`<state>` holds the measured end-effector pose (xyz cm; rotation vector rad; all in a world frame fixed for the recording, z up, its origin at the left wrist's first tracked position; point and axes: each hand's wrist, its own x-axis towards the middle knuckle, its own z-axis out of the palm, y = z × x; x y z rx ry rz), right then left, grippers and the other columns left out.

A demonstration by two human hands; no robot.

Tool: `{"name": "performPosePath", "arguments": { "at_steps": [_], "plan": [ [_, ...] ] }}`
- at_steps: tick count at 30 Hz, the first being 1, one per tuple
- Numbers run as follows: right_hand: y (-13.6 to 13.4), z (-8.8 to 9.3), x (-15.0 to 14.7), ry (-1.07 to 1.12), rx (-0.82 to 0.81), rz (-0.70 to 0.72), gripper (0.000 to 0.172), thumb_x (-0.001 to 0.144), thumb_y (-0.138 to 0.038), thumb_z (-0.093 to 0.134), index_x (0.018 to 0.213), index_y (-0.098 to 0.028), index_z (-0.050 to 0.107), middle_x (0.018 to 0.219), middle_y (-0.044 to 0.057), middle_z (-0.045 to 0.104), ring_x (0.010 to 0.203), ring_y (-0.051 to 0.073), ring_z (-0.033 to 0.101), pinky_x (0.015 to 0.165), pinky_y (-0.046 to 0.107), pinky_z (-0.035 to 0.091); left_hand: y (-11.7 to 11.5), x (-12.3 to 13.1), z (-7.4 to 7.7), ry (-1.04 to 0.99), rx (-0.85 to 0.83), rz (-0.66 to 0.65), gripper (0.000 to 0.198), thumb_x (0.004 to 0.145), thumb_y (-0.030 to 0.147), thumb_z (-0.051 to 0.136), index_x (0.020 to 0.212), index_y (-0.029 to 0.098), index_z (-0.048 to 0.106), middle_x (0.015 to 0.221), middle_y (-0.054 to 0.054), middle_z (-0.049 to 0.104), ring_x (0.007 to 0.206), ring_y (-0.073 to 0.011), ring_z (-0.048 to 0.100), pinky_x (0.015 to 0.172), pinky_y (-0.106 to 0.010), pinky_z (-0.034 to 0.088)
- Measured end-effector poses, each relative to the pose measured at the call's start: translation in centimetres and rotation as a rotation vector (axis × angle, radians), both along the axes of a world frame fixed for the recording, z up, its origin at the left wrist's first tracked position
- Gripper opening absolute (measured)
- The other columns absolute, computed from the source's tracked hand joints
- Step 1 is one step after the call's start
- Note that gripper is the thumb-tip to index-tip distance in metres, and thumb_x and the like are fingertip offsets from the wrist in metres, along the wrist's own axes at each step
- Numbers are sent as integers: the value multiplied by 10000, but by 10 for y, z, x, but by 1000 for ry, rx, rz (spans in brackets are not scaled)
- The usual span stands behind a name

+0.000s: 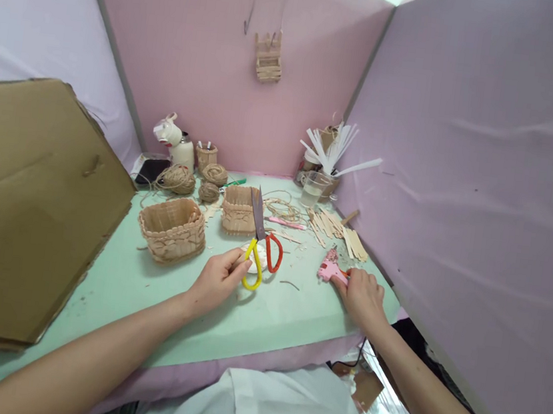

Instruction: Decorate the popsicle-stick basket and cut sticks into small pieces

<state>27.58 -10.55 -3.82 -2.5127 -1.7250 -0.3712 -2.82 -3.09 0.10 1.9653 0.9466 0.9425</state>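
Note:
My left hand [217,279] is closed round the yellow handle of a pair of scissors [260,245], whose other handle is red. The blades point up and away, shut together. Just behind the handles lies a small pale round object [257,253]. Out to the right, my right hand [361,292] rests on the green table [146,285] with its fingers closed on the handle of a pink glue gun [330,267].
Two popsicle-stick baskets [173,228] [238,209] stand behind the scissors. Twine balls [179,179], a white animal figure [171,132], loose wooden sticks [338,231] and a cup of white sticks [326,166] line the back. A cardboard sheet [25,203] covers the left side.

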Motion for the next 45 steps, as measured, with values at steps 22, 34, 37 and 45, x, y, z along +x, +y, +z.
{"name": "performPosePath", "arguments": {
  "at_steps": [22,34,37,45],
  "plan": [
    [63,30,-168,900,483,758,434,767,-221,525,1164,-176,357,949,57,496,826,176,486,738,332,442,2,-9,-6,106,272,-20,213,874,319,388,755,177,491,670,3,506,607,-118,449,599,-234,339],
    [98,45,-128,1283,750,595,329,793,-414,514,1011,-220,363,929,50,486,820,162,531,725,307,458,14,-16,-3,37,324,146,224,882,305,362,802,185,533,684,-11,538,637,-126,470,626,-235,360],
    [100,42,-124,1299,669,614,303,779,-420,534,951,-212,394,834,25,492,738,151,518,674,297,457,16,-15,1,3,291,210,240,879,328,364,778,182,525,690,-11,527,653,-128,463,638,-242,357],
    [86,36,-129,1239,505,676,264,746,-383,582,887,-203,450,724,-27,461,627,114,443,584,239,392,22,-11,5,-385,-122,156,280,859,423,389,918,170,495,605,36,447,508,-84,345,495,-218,269]
  ]
}}
